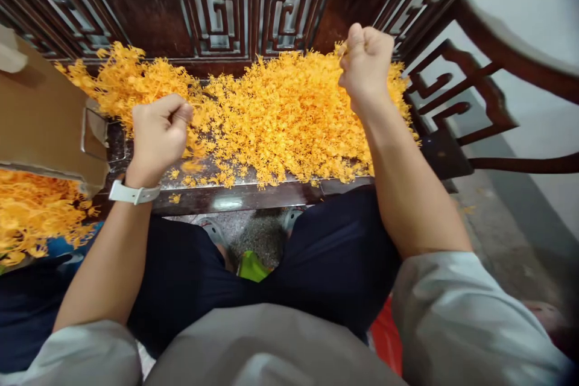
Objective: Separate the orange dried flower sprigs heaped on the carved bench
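Observation:
A big heap of small orange plastic sprigs (280, 114) covers a dark wooden bench seat (253, 196) in front of me. My left hand (158, 132), with a white band on the wrist, is curled into a fist over the heap's left front edge, pinching orange sprigs. My right hand (367, 63) is raised above the heap's right side, fingers closed, with a bit of orange showing at the thumb.
A cardboard box (45, 114) stands at the left, with more orange sprigs (36, 211) below it. The carved dark wood backrest (235, 6) rises behind the heap and an armrest (470, 102) runs along the right. My knees in dark trousers sit under the seat's edge.

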Motion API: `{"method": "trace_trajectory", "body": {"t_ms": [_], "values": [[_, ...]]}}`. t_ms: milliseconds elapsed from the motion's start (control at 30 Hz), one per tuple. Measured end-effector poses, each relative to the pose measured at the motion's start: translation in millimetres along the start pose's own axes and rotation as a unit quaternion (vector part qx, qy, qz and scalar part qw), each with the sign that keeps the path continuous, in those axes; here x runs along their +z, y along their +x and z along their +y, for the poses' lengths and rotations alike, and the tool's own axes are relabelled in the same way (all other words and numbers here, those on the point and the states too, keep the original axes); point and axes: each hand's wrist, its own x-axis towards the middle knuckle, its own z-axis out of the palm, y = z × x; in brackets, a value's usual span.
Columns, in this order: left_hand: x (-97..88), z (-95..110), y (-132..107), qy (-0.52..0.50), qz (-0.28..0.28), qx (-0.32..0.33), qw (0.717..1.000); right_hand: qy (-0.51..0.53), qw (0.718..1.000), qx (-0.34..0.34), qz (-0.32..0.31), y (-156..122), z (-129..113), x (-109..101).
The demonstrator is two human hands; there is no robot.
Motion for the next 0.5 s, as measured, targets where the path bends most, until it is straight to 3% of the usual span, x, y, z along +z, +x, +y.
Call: {"method": "trace_trajectory", "body": {"t_ms": [167,367,500], "values": [[16.0,-13,5,-0.190,0.001,-0.042,0.981,-0.003,1.000,0.004,0.021,-7,12,1],[37.8,11,4,-0.351,-0.043,-0.076,0.932,-0.069,0.969,-0.095,0.217,22,50,-33],[43.9,24,-1,-0.391,-0.082,-0.114,0.910,-0.130,0.948,-0.175,0.232,31,64,-50]]}}
